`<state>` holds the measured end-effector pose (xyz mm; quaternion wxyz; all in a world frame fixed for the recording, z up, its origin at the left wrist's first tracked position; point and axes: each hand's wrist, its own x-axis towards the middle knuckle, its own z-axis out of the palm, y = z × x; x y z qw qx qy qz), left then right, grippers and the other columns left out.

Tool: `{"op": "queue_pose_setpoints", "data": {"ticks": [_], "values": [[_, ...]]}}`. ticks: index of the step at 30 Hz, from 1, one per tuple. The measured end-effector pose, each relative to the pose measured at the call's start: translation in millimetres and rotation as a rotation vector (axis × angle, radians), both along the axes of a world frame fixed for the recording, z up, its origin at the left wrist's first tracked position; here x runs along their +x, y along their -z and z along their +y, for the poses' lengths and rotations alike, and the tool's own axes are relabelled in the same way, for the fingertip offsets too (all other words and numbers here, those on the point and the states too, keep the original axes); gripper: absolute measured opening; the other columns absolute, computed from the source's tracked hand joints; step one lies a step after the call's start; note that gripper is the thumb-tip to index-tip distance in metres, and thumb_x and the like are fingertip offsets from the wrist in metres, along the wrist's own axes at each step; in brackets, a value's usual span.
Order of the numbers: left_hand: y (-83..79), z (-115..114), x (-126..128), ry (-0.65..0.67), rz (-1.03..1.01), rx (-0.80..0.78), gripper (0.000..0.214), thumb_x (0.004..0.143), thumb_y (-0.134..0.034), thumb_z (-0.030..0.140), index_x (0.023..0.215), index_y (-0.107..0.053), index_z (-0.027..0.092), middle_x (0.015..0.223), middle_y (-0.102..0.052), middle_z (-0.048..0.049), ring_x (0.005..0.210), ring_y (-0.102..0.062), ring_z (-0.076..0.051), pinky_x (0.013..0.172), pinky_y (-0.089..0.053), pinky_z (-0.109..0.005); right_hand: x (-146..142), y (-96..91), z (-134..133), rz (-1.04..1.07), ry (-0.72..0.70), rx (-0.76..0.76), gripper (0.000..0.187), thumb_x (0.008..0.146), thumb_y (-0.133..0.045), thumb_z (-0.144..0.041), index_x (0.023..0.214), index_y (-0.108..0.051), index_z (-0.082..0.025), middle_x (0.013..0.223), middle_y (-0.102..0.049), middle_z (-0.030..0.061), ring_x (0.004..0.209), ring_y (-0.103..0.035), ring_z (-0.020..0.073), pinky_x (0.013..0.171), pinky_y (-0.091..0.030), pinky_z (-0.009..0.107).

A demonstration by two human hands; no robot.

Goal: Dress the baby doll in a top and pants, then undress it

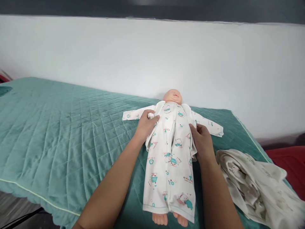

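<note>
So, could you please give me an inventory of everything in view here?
doll: one, pinkish, lying on its back, head near the wall
long printed garment: one, white with mainly teal prints, over the doll's torso and legs
printed top: one, white, open at the front, sleeves spread
cloth bundle: one, off-white, lower right
quilted cover: one, green, under the doll
wall: one, white, behind
dark band: one, grey-black, along the top
red items: two, unclear, right and far left
floor: grey, lower left
left hand: one, bare, holding the top's edge
right hand: one, bare, at the top's opposite edge
</note>
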<state>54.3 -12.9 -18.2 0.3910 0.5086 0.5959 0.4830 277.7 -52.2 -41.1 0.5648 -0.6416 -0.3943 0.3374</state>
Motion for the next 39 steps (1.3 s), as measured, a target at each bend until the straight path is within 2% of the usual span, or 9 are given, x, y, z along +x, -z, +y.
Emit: {"op": "queue_pose_setpoints", "data": {"ticks": [4, 9, 13, 18, 21, 23, 26, 32, 39], "values": [[2.8, 13.4, -25.8, 0.043, 0.307, 0.102, 0.026, 0.076, -0.058, 0.013, 0.099, -0.067, 0.021, 0.069, -0.054, 0.0042, 0.062, -0.048, -0.014, 0.064, -0.038, -0.026, 8.8, -4.0, 1.7, -0.027, -0.031, -0.062, 0.042, 0.069, -0.073, -0.046, 0.101, -0.067, -0.020, 0.084, -0.070, -0.0002, 0.070, -0.060, 0.0171, 0.061, -0.046, 0.028], [9.0, 23.4, -63.8, -0.169, 0.583, 0.062, 0.031, 0.078, -0.048, 0.006, 0.095, -0.068, 0.022, 0.087, -0.067, -0.0015, 0.079, -0.060, -0.019, 0.073, -0.043, -0.029, 57.5, -10.2, 10.2, -0.454, 0.125, -0.136, 0.034, 0.071, -0.064, -0.038, 0.097, -0.071, -0.017, 0.090, -0.071, 0.0059, 0.086, -0.063, 0.0248, 0.082, -0.048, 0.036], [12.2, 19.1, -68.0, -0.240, 0.807, -0.007, 0.036, 0.081, -0.045, 0.003, 0.097, -0.070, 0.025, 0.105, -0.067, -0.0062, 0.100, -0.062, -0.026, 0.077, -0.046, -0.034, 84.9, -4.5, 13.7, -0.711, 0.236, -0.230, 0.038, 0.075, -0.057, -0.033, 0.105, -0.071, -0.015, 0.104, -0.070, 0.0154, 0.097, -0.063, 0.0324, 0.090, -0.048, 0.046], [9.1, 20.7, -48.7, -0.263, 0.933, 0.185, 0.034, 0.090, -0.047, 0.011, 0.113, -0.069, 0.023, 0.125, -0.061, -0.0119, 0.121, -0.052, -0.032, 0.096, -0.046, -0.044, 56.0, 4.4, 18.9, -0.966, 0.252, 0.151, 0.042, 0.084, -0.053, -0.034, 0.119, -0.066, -0.015, 0.124, -0.063, 0.0193, 0.122, -0.054, 0.0336, 0.108, -0.040, 0.049], [11.5, 28.5, -34.2, -0.078, 0.950, 0.357, 0.032, 0.096, -0.049, 0.024, 0.124, -0.065, 0.025, 0.134, -0.059, -0.0096, 0.128, -0.049, -0.030, 0.108, -0.041, -0.045, 33.5, 6.9, 33.6, -1.017, 0.074, 0.267, 0.044, 0.092, -0.048, -0.038, 0.128, -0.061, -0.016, 0.133, -0.061, 0.0185, 0.128, -0.051, 0.0313, 0.109, -0.040, 0.048], [16.5, 34.3, -27.7, 0.069, 0.975, 0.392, 0.035, 0.098, -0.049, 0.027, 0.130, -0.062, 0.027, 0.140, -0.057, -0.0081, 0.131, -0.048, -0.028, 0.116, -0.033, -0.049, 27.2, 7.5, 45.8, -1.067, 0.008, 0.242, 0.044, 0.096, -0.042, -0.036, 0.131, -0.060, -0.015, 0.138, -0.058, 0.0196, 0.130, -0.050, 0.0319, 0.109, -0.040, 0.050], [23.3, 42.2, -23.8, 0.136, 1.012, 0.374, 0.039, 0.097, -0.048, 0.024, 0.135, -0.059, 0.030, 0.143, -0.056, -0.0065, 0.132, -0.049, -0.027, 0.122, -0.023, -0.053, 27.1, 5.8, 61.4, -1.148, -0.027, 0.184, 0.046, 0.099, -0.037, -0.032, 0.136, -0.059, -0.016, 0.140, -0.059, 0.0183, 0.128, -0.053, 0.0329, 0.108, -0.040, 0.051], [20.8, 54.5, -22.7, 0.085, 1.022, 0.345, 0.041, 0.093, -0.050, 0.019, 0.131, -0.062, 0.028, 0.133, -0.064, -0.0051, 0.122, -0.056, -0.026, 0.114, -0.034, -0.046, 31.6, -2.5, 81.5, -1.199, -0.064, 0.126, 0.047, 0.098, -0.035, -0.023, 0.134, -0.065, -0.024, 0.128, -0.069, 0.0113, 0.108, -0.066, 0.0279, 0.092, -0.049, 0.040], [14.6, 60.9, -36.4, -0.064, 0.998, 0.081, 0.041, 0.099, -0.039, 0.024, 0.125, -0.069, 0.033, 0.119, -0.071, -0.0054, 0.113, -0.062, -0.027, 0.096, -0.047, -0.040, 61.7, -11.1, 97.5, -1.007, 0.017, -0.261, 0.045, 0.086, -0.043, -0.023, 0.113, -0.079, -0.027, 0.121, -0.074, 0.0081, 0.107, -0.068, 0.0319, 0.084, -0.051, 0.040]]}}
